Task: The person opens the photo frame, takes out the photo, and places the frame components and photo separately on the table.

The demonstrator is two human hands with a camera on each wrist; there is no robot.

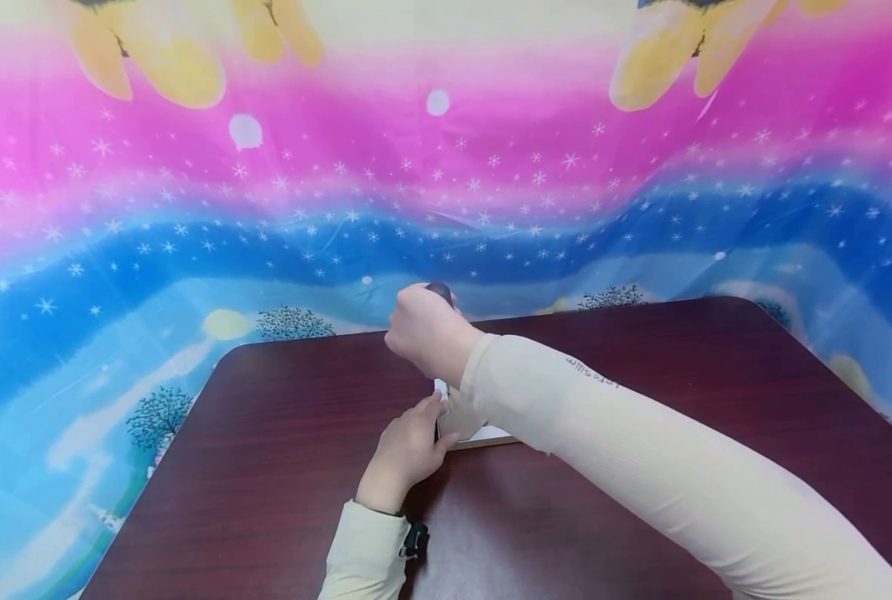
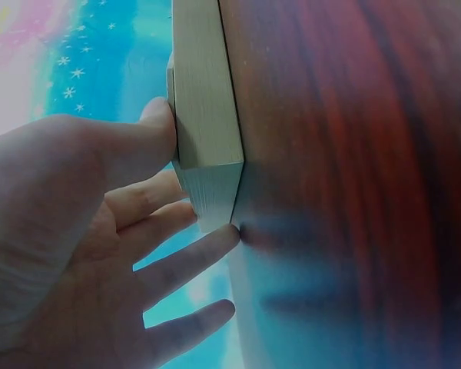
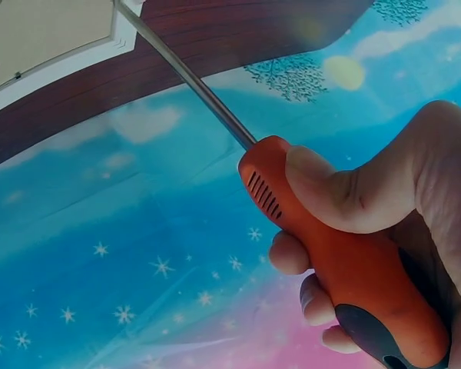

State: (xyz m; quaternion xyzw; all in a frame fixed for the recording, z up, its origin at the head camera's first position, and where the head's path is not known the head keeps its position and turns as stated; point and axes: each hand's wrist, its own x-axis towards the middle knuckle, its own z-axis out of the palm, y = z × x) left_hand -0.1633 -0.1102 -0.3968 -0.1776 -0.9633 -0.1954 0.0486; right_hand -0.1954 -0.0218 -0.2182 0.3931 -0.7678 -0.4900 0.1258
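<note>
My right hand (image 1: 431, 333) grips a screwdriver (image 3: 353, 265) by its orange and black handle, thumb laid along it. Its metal shaft slants to a corner of a flat picture frame (image 1: 463, 419), which lies on the table. In the right wrist view, the frame shows a beige panel with a white rim and a small dark clip at the panel's edge. My left hand (image 2: 69, 238) is at another corner of the frame, with thumb and fingertips against its edges and the fingers fairly straight and spread. My right forearm hides much of the frame in the head view.
The frame lies on a dark red-brown wooden table (image 1: 281, 442) with rounded far corners. Behind it hangs a pink and blue cloth (image 1: 386, 150) printed with snowflakes. A black strap device (image 1: 416, 540) sits on my left wrist.
</note>
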